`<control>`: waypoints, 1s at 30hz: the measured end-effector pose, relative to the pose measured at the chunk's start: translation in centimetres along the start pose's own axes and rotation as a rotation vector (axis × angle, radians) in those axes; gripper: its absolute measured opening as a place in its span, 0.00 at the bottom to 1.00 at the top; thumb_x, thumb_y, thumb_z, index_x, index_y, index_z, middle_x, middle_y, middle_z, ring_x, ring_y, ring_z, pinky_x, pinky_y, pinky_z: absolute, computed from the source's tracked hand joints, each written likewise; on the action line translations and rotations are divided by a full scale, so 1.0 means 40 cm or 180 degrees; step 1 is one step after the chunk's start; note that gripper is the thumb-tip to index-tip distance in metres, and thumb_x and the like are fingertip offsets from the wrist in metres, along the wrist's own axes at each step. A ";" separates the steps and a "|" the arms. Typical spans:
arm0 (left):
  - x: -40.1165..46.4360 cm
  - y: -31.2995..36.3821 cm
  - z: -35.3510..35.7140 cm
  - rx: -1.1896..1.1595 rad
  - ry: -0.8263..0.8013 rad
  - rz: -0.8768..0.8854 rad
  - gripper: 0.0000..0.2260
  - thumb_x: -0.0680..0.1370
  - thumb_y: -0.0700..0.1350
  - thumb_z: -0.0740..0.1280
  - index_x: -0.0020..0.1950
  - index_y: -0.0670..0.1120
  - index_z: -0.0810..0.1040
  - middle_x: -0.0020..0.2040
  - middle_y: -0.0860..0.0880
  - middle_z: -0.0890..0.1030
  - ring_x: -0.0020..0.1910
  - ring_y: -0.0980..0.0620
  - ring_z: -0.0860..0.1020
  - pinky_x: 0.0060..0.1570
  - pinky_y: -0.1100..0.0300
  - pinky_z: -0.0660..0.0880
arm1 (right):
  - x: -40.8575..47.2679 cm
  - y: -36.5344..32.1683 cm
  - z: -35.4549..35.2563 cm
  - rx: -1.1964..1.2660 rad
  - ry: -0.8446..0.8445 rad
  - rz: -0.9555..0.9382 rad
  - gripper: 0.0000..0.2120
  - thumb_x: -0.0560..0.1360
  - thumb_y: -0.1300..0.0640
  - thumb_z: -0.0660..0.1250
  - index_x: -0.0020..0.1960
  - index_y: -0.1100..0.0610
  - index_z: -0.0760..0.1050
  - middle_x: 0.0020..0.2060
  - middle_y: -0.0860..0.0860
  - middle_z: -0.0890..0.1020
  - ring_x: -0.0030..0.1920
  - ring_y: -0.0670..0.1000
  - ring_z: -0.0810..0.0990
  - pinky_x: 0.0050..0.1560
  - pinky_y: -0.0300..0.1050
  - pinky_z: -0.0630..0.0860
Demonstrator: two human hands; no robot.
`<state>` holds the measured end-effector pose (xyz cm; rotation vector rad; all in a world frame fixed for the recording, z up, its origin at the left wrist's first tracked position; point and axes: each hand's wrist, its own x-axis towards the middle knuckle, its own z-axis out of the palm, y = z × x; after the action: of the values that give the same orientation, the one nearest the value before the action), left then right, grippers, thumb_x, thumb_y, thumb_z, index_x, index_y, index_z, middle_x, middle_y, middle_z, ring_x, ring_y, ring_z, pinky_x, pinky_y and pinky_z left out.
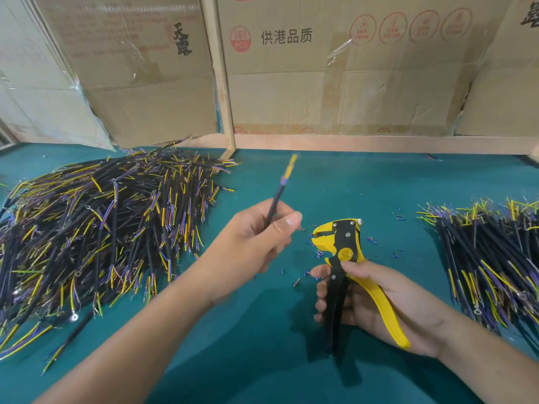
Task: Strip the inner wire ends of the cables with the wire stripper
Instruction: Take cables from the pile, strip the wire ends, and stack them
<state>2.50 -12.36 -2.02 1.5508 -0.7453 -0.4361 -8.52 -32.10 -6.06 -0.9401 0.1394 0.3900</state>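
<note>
The left hand [256,231] pinches one black-sheathed cable [275,199] aloft, coloured ends pointing away, while the right hand [376,304] grips the yellow-and-black wire stripper [344,258] above the green tabletop [320,182]; feeding those ends into its head looks next.

The left hand [256,228] is up with its fingers [288,221] pinched together. The right hand [379,304] is curled tight.

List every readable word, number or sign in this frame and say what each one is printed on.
"天露": left cardboard box.
"供港品质": middle cardboard box.
"360 PCS": red round stamp on the middle box.
Four red round symbols, top right of that box: unreadable.
Faint red print on the left box: blurred.
Wire stripper emblem: too small.
</note>
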 end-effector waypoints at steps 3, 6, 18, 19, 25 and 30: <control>-0.002 0.007 0.007 0.0089 0.0047 0.0117 0.12 0.80 0.55 0.62 0.48 0.51 0.81 0.31 0.50 0.66 0.26 0.54 0.60 0.26 0.64 0.60 | 0.000 0.002 -0.002 0.0021 -0.0012 0.0003 0.27 0.72 0.53 0.70 0.63 0.70 0.75 0.46 0.64 0.78 0.45 0.62 0.80 0.53 0.60 0.79; -0.002 0.011 0.006 0.0021 0.0083 0.0006 0.16 0.80 0.59 0.58 0.53 0.51 0.80 0.32 0.52 0.68 0.26 0.54 0.59 0.26 0.63 0.57 | 0.000 0.001 -0.004 0.0039 -0.0046 0.0000 0.26 0.72 0.53 0.70 0.63 0.70 0.76 0.46 0.65 0.78 0.45 0.62 0.80 0.54 0.61 0.79; 0.004 -0.009 0.005 -0.0219 0.0126 -0.0184 0.10 0.81 0.52 0.59 0.45 0.51 0.77 0.33 0.53 0.70 0.25 0.55 0.59 0.24 0.67 0.59 | 0.004 0.003 -0.005 0.0032 -0.0022 -0.0005 0.26 0.73 0.53 0.69 0.63 0.70 0.76 0.46 0.65 0.78 0.45 0.62 0.80 0.54 0.62 0.79; 0.005 -0.010 0.005 -0.0231 0.0131 -0.0184 0.09 0.81 0.51 0.60 0.46 0.51 0.77 0.33 0.52 0.71 0.25 0.56 0.59 0.24 0.67 0.59 | 0.003 0.003 -0.005 0.0028 -0.0031 -0.0006 0.25 0.73 0.53 0.69 0.62 0.70 0.76 0.46 0.65 0.78 0.45 0.62 0.80 0.54 0.62 0.79; 0.002 -0.005 0.012 -0.0304 0.0295 -0.0134 0.06 0.85 0.44 0.58 0.48 0.48 0.69 0.32 0.49 0.74 0.24 0.55 0.60 0.24 0.66 0.59 | 0.003 0.003 -0.006 -0.0014 -0.0012 -0.0018 0.25 0.73 0.52 0.69 0.63 0.70 0.76 0.46 0.64 0.78 0.45 0.62 0.80 0.54 0.61 0.79; 0.003 -0.005 0.011 -0.0100 0.0275 -0.0172 0.06 0.84 0.42 0.60 0.48 0.48 0.66 0.31 0.53 0.69 0.25 0.55 0.58 0.24 0.66 0.57 | 0.003 0.004 -0.003 -0.0011 0.0003 -0.0023 0.26 0.72 0.53 0.69 0.63 0.70 0.75 0.46 0.65 0.78 0.45 0.63 0.80 0.54 0.61 0.79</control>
<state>2.33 -12.77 -2.26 1.5531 -0.6284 -0.4162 -8.45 -32.09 -6.28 -0.9440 0.1362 0.3832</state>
